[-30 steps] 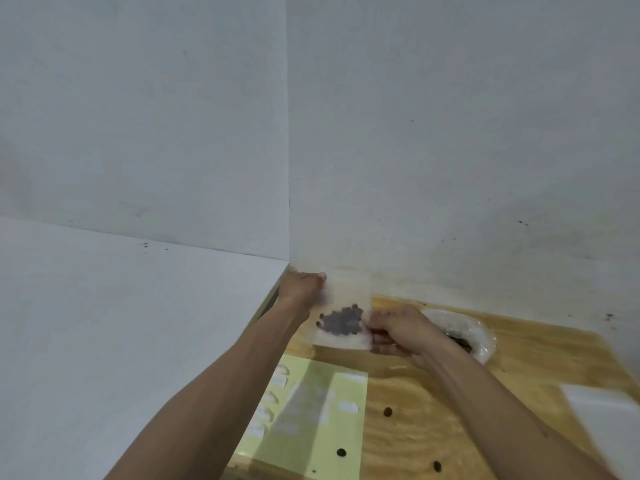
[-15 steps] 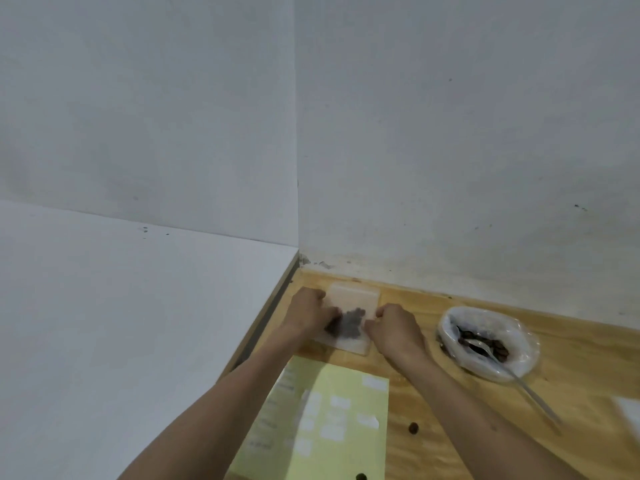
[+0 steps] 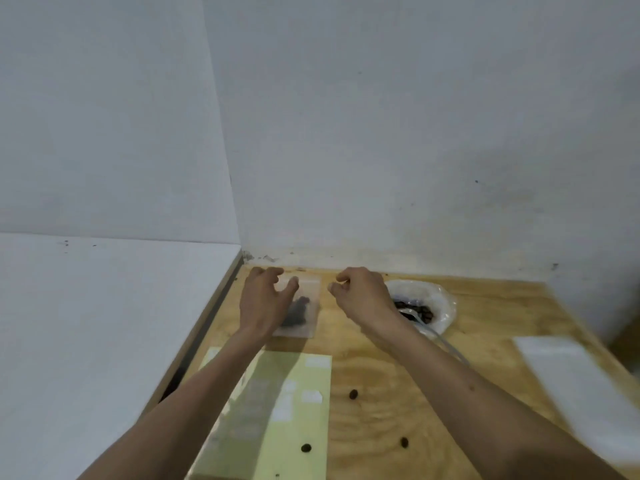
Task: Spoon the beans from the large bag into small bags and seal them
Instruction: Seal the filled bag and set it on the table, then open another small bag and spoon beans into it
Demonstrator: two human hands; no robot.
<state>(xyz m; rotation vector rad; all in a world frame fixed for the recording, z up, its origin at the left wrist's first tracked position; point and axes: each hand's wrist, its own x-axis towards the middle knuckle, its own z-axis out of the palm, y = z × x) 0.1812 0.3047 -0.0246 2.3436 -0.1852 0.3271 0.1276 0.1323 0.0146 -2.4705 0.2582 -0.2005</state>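
We see a plywood table (image 3: 485,327) against white walls (image 3: 381,133), a pale yellow sheet (image 3: 298,424) bearing white labels (image 3: 311,397), and a white slab (image 3: 585,389) at right.

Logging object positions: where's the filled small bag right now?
Head view: the small bag lies flat on the wooden table near the back-left corner, partly under the left hand, left of the large bag.

Grained plywood tabletop (image 3: 485,313), matt; clear glossy plastic small bag (image 3: 308,289) and large bag (image 3: 440,299); matt yellow-green paper sheet (image 3: 298,427).
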